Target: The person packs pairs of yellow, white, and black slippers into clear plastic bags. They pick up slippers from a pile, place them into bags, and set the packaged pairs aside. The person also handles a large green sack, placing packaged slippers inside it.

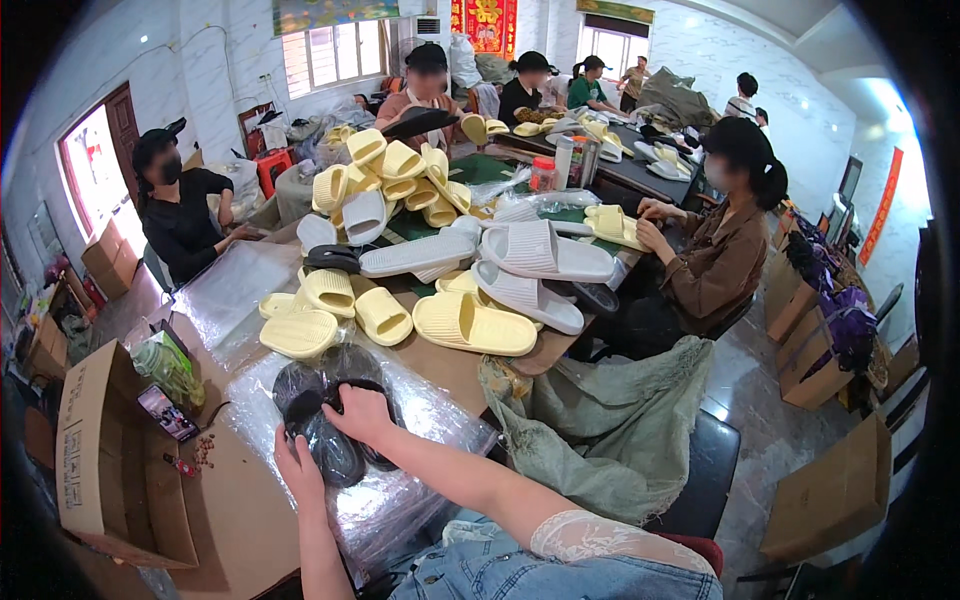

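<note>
Remotely, I count the wearer's left hand [301, 470] and right hand [361, 413] (two in all), two dark slippers [340, 460] beneath them, one phone [166, 412], two windows [333, 57].

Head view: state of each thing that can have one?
Dark slippers: seemingly in clear plastic, under the hands
Left hand: at the slippers' left side, grip unclear
Right hand: over the slippers, fingers bent, grip unclear
Phone: screen lit
Cardboard box: open
Red-lidded jar: closed
Brown door: open
Green sack: crumpled
Yellow slippers: mostly piled, unwrapped
</note>
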Available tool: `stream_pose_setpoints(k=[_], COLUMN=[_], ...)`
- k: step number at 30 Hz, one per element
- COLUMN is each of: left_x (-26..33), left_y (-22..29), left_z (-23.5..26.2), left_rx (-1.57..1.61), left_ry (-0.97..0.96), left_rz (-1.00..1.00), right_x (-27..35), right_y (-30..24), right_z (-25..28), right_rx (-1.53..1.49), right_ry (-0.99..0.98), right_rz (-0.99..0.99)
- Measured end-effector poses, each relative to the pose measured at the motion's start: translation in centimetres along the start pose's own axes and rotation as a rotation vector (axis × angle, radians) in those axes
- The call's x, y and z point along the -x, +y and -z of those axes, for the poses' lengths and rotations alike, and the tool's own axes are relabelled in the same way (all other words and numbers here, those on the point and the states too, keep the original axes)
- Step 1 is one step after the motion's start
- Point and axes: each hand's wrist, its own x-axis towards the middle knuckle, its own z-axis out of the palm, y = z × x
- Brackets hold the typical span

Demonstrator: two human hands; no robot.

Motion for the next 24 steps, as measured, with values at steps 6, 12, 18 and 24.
stream_pose_setpoints(k=[6, 12, 18, 24], left_x=[0.0, 0.0, 0.1, -0.2], left_y=[-1.0, -0.7, -0.3, -1.0], left_z=[-0.2, -0.1, 0.2, -0.1], left_rx=[0.044, 0.011, 0.080, 0.007], left_ry=[0.007, 0.017, -0.011, 0.035], left_rz=[-0.010, 0.021, 0.057, -0.016], right_x=[0.1, 0.1, 0.0, -0.3], right_y=[0.3, 0.5, 0.6, 0.0], right_z=[-0.6, -0.9, -1.1, -0.2], right_rx=[-0.009, -0.013, -0.022, 0.002], right_ry=[0.035, 0.072, 0.070, -0.022], right_rz=[0.017, 0.036, 0.032, -0.001])
